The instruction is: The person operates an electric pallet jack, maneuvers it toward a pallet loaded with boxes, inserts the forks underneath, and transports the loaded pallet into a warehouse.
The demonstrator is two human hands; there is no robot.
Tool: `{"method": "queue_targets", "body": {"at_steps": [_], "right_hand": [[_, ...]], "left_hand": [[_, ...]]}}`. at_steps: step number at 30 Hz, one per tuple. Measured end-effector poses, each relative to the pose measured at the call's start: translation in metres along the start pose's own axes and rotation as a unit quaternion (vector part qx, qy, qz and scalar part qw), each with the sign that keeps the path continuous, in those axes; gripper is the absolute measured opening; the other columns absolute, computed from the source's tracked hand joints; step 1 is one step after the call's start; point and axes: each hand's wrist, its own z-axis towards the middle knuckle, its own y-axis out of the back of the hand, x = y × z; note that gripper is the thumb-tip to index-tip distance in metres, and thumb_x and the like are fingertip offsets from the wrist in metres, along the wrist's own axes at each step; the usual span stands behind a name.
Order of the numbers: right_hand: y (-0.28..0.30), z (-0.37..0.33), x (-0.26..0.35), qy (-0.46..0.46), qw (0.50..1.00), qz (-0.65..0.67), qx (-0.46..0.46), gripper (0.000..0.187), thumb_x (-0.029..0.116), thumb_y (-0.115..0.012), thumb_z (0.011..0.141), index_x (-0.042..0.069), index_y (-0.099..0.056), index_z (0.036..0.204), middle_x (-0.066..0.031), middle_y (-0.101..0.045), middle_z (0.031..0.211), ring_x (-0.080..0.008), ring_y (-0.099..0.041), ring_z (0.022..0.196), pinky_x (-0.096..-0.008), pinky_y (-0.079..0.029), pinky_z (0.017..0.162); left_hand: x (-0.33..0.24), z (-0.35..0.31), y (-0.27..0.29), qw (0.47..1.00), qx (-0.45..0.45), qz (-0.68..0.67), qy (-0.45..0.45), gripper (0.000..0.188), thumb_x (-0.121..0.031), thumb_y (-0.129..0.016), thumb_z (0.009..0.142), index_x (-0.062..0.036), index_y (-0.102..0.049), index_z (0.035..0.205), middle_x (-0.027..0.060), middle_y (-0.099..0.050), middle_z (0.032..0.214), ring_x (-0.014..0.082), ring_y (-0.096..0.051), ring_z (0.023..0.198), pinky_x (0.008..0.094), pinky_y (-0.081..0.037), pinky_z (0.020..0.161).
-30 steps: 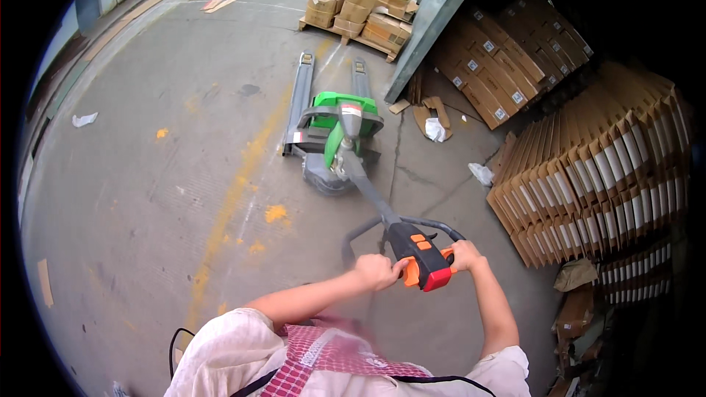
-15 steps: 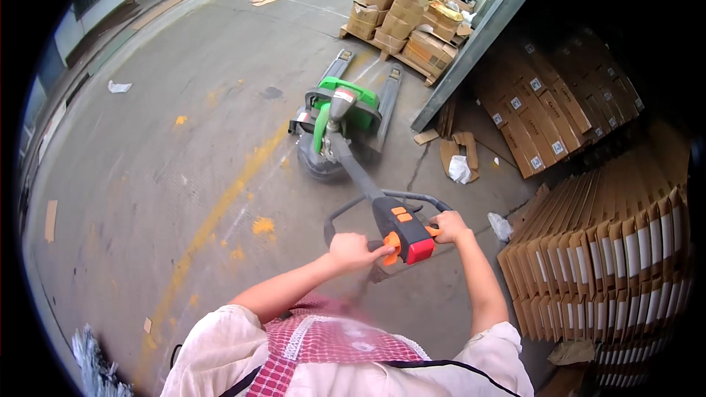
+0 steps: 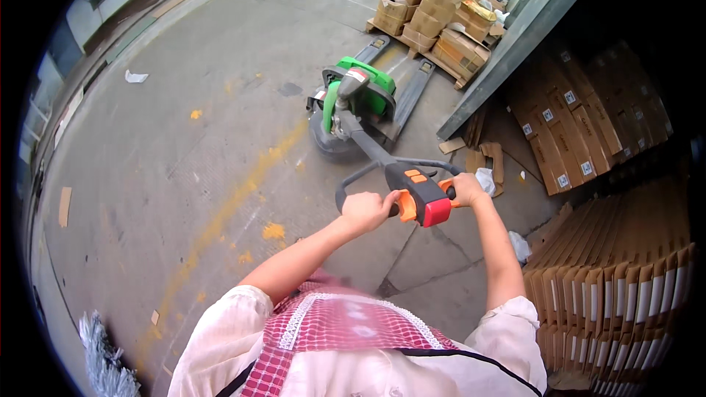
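Observation:
A green and grey pallet truck [image 3: 340,119] stands ahead of me, its two forks [image 3: 412,99] stretching away toward a loaded pallet. Its tiller head [image 3: 415,185], black with orange buttons and a red end, is between my hands. My left hand [image 3: 365,210] wraps round the left grip, with the thumb by the orange thumb lever [image 3: 406,206]. Around the right grip closes my right hand [image 3: 468,190], next to the other orange lever. Both arms reach forward. The fingers' undersides are hidden.
A wooden pallet [image 3: 419,50] with worn cardboard boxes [image 3: 434,15] lies beyond the forks. A grey post [image 3: 500,73] leans across the right. Stacked cartons [image 3: 562,129] and bundled flat cardboard [image 3: 610,287] line that side. Cardboard scraps [image 3: 494,162] and a white plastic bag [image 3: 520,247] litter the floor.
The tiller head sits higher and a little further right in view, and both hands have moved with it. The truck and the pallet beyond have shifted right in view.

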Motion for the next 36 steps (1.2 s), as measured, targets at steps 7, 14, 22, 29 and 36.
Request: {"method": "queue_targets", "body": {"at_steps": [7, 14, 22, 29, 36], "right_hand": [[0.001, 0.061, 0.010, -0.008, 0.998, 0.010, 0.057, 0.035, 0.039, -0.072, 0.062, 0.006, -0.069, 0.071, -0.0200, -0.070, 0.080, -0.0374, -0.069, 0.082, -0.0452, -0.056, 0.075], [0.033, 0.129, 0.005, -0.038, 0.997, 0.062, 0.038, 0.031, 0.039, -0.072, 0.062, 0.012, -0.071, 0.077, -0.0165, -0.071, 0.078, -0.0349, -0.069, 0.079, -0.0439, -0.055, 0.075], [0.069, 0.268, 0.080, -0.095, 0.988, 0.120, -0.016, 0.025, 0.034, -0.066, 0.066, 0.015, -0.074, 0.080, -0.0116, -0.071, 0.074, -0.0280, -0.071, 0.077, -0.0404, -0.055, 0.069], [0.104, 0.492, 0.197, -0.056, 0.938, 0.343, -0.009, 0.039, 0.042, -0.073, 0.067, 0.007, -0.073, 0.083, -0.0159, -0.072, 0.081, -0.0347, -0.071, 0.080, -0.0460, -0.055, 0.068], [0.173, 0.673, 0.199, -0.082, 0.833, 0.545, 0.040, 0.042, 0.045, -0.076, 0.076, 0.009, -0.068, 0.096, -0.0134, -0.072, 0.091, -0.0321, -0.070, 0.092, -0.0451, -0.052, 0.080]], "left_hand": [[0.044, 0.027, 0.050, 0.994, 0.082, -0.065, -0.024, 0.084, -0.062, -0.022, 0.102, -0.0016, -0.073, 0.074, 0.0219, -0.069, 0.074, 0.0419, -0.068, 0.075, 0.0469, -0.054, 0.073], [0.087, 0.102, 0.106, 0.993, 0.099, -0.003, -0.058, 0.082, -0.062, -0.024, 0.103, -0.0043, -0.074, 0.073, 0.0214, -0.069, 0.073, 0.0404, -0.068, 0.074, 0.0472, -0.054, 0.072], [0.238, 0.202, 0.224, 0.980, 0.149, 0.052, -0.125, 0.058, -0.061, -0.043, 0.098, -0.0164, -0.079, 0.090, 0.0133, -0.070, 0.072, 0.0324, -0.068, 0.069, 0.0408, -0.053, 0.066], [0.476, 0.305, 0.359, 0.978, -0.055, 0.143, -0.143, 0.072, -0.077, -0.049, 0.080, -0.0084, -0.070, 0.083, 0.0074, -0.066, 0.083, 0.0311, -0.061, 0.098, 0.0477, -0.035, 0.107], [0.547, 0.466, 0.474, 0.990, -0.085, 0.103, -0.039, 0.033, -0.038, -0.055, 0.099, -0.0125, -0.067, 0.115, 0.0149, -0.051, 0.141, 0.0399, -0.035, 0.141, 0.0496, -0.030, 0.116]]}}
